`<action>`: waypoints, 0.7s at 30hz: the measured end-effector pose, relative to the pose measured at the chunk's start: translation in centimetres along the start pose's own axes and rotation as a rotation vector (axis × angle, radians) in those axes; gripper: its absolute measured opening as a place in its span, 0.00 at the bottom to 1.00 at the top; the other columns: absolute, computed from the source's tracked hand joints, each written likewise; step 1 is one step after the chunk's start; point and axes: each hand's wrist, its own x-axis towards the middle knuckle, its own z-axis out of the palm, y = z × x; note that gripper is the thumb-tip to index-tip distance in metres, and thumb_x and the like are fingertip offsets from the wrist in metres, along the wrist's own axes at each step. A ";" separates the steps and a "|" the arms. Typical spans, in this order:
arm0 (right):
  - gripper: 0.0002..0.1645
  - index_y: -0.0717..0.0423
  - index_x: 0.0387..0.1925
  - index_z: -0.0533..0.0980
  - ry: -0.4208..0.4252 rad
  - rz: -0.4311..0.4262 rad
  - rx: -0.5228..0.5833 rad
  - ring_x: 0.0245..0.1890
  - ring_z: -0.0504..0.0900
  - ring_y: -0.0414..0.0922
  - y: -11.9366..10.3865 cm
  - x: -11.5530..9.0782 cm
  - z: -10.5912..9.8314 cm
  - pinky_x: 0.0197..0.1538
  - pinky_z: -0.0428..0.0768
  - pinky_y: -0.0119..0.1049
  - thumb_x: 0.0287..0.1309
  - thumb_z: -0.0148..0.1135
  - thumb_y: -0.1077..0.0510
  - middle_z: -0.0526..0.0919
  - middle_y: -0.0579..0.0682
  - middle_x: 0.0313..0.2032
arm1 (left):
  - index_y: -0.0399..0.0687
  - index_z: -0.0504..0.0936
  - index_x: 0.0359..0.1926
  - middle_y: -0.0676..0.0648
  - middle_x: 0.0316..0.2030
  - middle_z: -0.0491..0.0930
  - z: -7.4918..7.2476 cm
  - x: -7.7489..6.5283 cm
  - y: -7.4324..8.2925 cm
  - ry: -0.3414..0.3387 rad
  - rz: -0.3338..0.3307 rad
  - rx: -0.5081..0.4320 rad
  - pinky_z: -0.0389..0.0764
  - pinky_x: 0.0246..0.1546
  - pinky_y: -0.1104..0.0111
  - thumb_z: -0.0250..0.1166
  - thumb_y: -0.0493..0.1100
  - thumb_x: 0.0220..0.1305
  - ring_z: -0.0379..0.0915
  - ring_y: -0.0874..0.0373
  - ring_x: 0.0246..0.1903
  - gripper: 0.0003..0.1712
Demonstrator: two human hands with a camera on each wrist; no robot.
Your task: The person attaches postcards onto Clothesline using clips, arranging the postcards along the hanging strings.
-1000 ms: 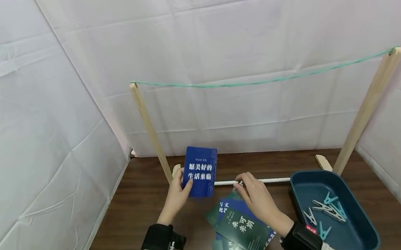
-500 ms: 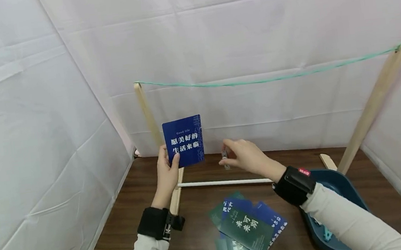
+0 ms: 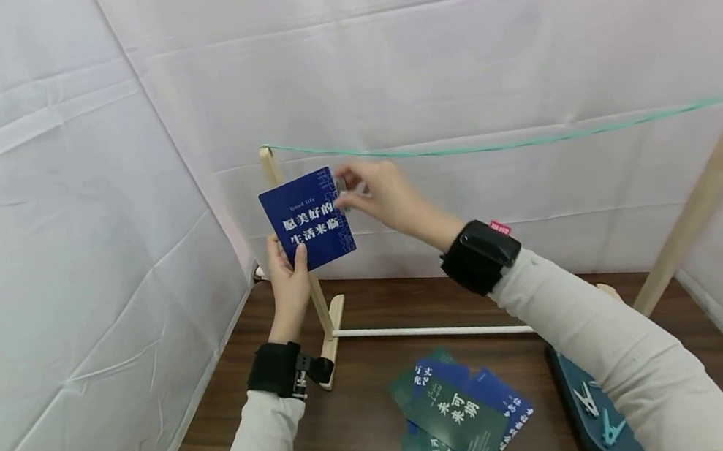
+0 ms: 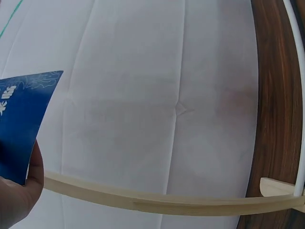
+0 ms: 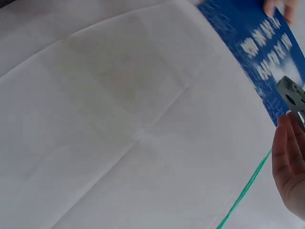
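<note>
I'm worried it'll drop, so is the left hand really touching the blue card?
Touching: the head view shows the left hand with its thumb over the front of the blue card.

The card (image 3: 308, 220) is blue with white lettering and pale tracery; the cord (image 3: 492, 148) near it is green, the table (image 3: 356, 424) below it wood-grained brown.

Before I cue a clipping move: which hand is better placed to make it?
The right hand, I'd judge: it pinches a grey clip beside the blue card, apparently near the green line, while the left hand is busy holding the card.
</note>
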 end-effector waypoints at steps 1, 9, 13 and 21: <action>0.22 0.64 0.44 0.71 0.030 0.002 0.025 0.31 0.78 0.43 -0.2 0.6 -0.2 0.36 0.77 0.31 0.49 0.61 0.56 0.80 0.54 0.32 | 0.39 0.57 0.54 0.38 0.52 0.71 0.0 0.1 0.1 0.009 -0.004 -0.012 0.74 0.46 0.69 0.45 0.34 0.66 0.70 0.49 0.50 0.17; 0.19 0.63 0.44 0.69 0.169 0.057 0.129 0.32 0.75 0.41 -1.0 4.4 -1.5 0.36 0.73 0.28 0.53 0.57 0.55 0.77 0.53 0.32 | 0.44 0.56 0.55 0.40 0.54 0.69 0.8 1.1 1.0 0.045 0.001 -0.076 0.71 0.51 0.61 0.44 0.35 0.66 0.69 0.50 0.52 0.17; 0.17 0.63 0.40 0.71 0.258 0.059 0.132 0.31 0.74 0.40 -1.4 5.5 -2.4 0.36 0.73 0.27 0.52 0.59 0.56 0.77 0.53 0.31 | 0.44 0.56 0.54 0.40 0.53 0.70 1.3 1.4 1.5 0.049 0.008 -0.097 0.71 0.51 0.61 0.44 0.35 0.66 0.70 0.50 0.52 0.16; 0.10 0.64 0.32 0.74 0.331 0.092 0.122 0.28 0.75 0.38 -1.2 6.5 -2.8 0.34 0.71 0.22 0.54 0.56 0.58 0.80 0.53 0.31 | 0.49 0.56 0.55 0.43 0.54 0.69 1.7 1.5 2.0 0.049 -0.018 -0.135 0.72 0.52 0.64 0.44 0.37 0.66 0.70 0.54 0.52 0.17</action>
